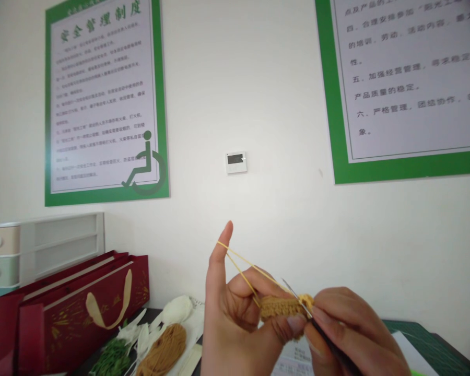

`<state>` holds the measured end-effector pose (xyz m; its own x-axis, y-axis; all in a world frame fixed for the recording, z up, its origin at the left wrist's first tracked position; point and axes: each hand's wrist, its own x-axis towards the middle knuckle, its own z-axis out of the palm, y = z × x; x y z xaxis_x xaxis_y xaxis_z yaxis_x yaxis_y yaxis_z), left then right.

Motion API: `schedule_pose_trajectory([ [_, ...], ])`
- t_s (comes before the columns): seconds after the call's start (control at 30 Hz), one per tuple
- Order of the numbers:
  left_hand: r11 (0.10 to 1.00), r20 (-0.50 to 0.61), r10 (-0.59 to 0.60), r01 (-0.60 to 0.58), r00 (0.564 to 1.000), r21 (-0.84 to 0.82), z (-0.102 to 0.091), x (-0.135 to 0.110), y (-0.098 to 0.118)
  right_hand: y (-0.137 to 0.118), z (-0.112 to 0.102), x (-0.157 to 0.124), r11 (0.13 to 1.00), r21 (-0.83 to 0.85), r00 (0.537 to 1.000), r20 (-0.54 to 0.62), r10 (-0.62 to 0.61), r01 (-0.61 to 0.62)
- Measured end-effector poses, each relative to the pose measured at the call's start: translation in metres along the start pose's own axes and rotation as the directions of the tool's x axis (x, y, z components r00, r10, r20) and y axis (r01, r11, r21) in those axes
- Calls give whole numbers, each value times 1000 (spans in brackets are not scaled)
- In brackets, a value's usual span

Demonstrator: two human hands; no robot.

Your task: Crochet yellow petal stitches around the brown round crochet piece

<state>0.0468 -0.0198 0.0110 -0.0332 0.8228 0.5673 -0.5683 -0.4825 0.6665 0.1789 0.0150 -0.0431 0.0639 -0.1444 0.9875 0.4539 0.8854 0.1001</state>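
My left hand is raised, with its index finger upright and a strand of ochre yarn looped over the fingertip. The same hand pinches a small ochre crocheted piece between thumb and fingers. My right hand grips a crochet hook with a dark handle and a thin metal shaft. The hook's shaft passes by the top edge of the crocheted piece, and the hook's tip points up and to the left. A ball of ochre yarn lies on the table to the lower left of my left hand.
On the left stand a red gift bag and a pale drawer unit. White material and green leafy material lie near the yarn ball. A green mat lies at right, below a wall with framed notices.
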Motion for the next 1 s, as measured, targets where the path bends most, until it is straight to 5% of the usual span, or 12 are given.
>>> schedule_pose_trajectory([
  [0.13, 996, -43, 18, -14, 999, 88, 3, -5, 3, -5, 12, 6, 979, 164, 977, -155, 144, -118],
  [0.27, 995, -15, 23, -21, 1000, 94, -1, -3, 2, -13, 21, 10, 897, 378, 892, -287, 349, -230],
  [0.37, 999, 5, 2, -2, 1000, 50, -5, 0, 0, -18, 21, 13, 873, 413, 868, -298, 397, -257],
  [0.5, 1000, 59, -7, 5, 998, 21, -11, 3, -3, -18, 15, 14, 762, 531, 834, -171, 525, -371],
  [0.67, 1000, 113, -12, 9, 993, 22, -18, 7, -4, -15, 13, 14, 477, 674, 673, 42, 738, -564],
  [0.87, 999, 148, -26, 22, 989, 28, -23, 9, -1, -12, 10, 17, 343, 722, 643, 181, 744, -601],
  [1.0, 994, 162, -104, 101, 981, 28, -21, 6, 0, -10, 12, 21, 127, 724, 529, 360, 768, -678],
])
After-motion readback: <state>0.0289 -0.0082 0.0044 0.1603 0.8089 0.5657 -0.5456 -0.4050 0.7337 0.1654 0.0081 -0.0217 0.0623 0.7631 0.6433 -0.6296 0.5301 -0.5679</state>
